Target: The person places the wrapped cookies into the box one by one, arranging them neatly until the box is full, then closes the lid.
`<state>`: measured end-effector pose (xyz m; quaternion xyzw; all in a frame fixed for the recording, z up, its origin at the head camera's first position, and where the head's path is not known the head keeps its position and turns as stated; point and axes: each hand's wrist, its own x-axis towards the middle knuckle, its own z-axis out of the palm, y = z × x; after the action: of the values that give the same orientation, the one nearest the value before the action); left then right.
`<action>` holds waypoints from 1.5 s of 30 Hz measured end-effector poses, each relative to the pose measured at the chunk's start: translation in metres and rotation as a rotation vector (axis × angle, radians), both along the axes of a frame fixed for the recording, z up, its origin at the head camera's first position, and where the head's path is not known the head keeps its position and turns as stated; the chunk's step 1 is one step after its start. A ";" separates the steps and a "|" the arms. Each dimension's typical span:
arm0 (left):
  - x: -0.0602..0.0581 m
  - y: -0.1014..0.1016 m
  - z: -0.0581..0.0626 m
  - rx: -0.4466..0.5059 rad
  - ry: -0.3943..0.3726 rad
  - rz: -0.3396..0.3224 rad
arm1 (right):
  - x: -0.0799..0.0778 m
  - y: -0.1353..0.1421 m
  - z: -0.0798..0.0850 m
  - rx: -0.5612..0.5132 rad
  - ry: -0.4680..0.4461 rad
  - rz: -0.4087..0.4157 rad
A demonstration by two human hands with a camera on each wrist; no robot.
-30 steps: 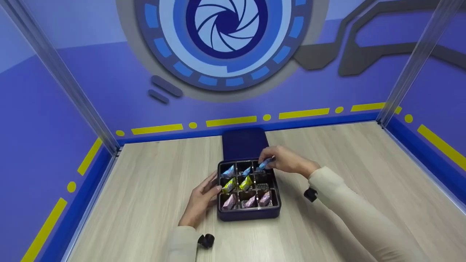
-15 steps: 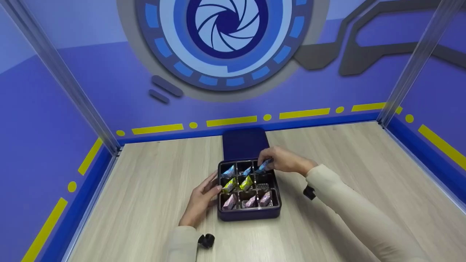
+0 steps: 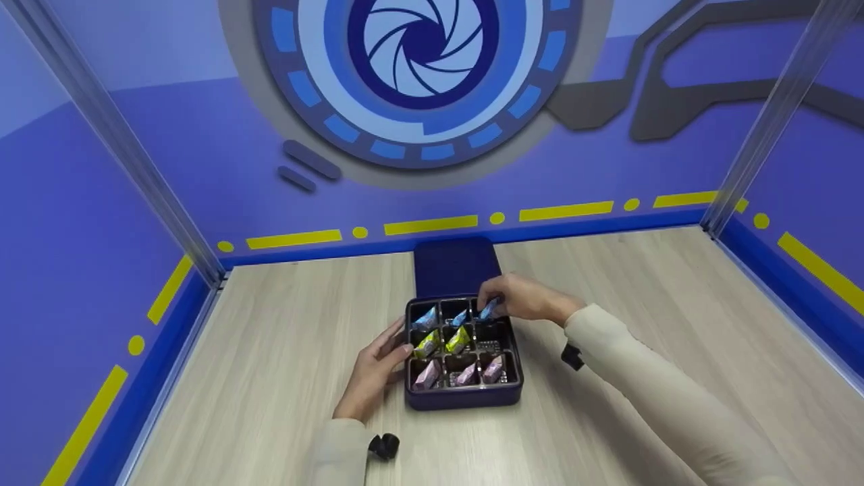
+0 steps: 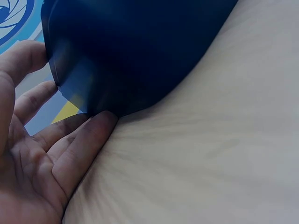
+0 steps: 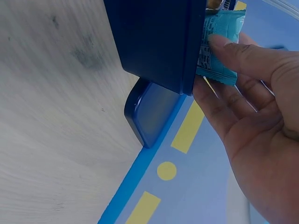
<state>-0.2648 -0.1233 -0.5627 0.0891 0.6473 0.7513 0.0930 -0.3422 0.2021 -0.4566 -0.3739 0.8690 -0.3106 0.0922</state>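
A dark blue box [image 3: 464,398] stands on the table, with a divided inner tray in three rows of three. My right hand [image 3: 530,297] pinches a blue-wrapped candy [image 5: 219,46] between thumb and fingers, over the back right compartment. Two more blue candies [image 3: 424,318] lie in the back row. Yellow candies [image 3: 457,339] fill the left and middle places of the middle row, and three pink candies [image 3: 466,375] the front row. Against the box's left side rests my left hand [image 3: 370,371], its thumb at the rim and its fingers along the outer wall.
The dark blue lid [image 3: 454,266] lies flat behind the box, near the back wall [image 3: 304,202]. Wood-patterned table [image 3: 290,351] surrounds the box. Blue side panels and metal corner posts [image 3: 145,169] bound the table on the left and right.
My right hand has brought the blue candy slightly lower into the back right compartment, and its wrist has shifted a little left. The left hand stays put on the box.
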 end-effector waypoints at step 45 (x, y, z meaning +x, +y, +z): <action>0.000 -0.002 0.001 0.029 -0.002 -0.009 | 0.037 0.015 -0.015 -0.218 0.064 -0.213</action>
<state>-0.2649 -0.1254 -0.5621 0.0926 0.6359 0.7601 0.0961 -0.3050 0.2176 -0.4717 -0.2970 0.8674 -0.3991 -0.0100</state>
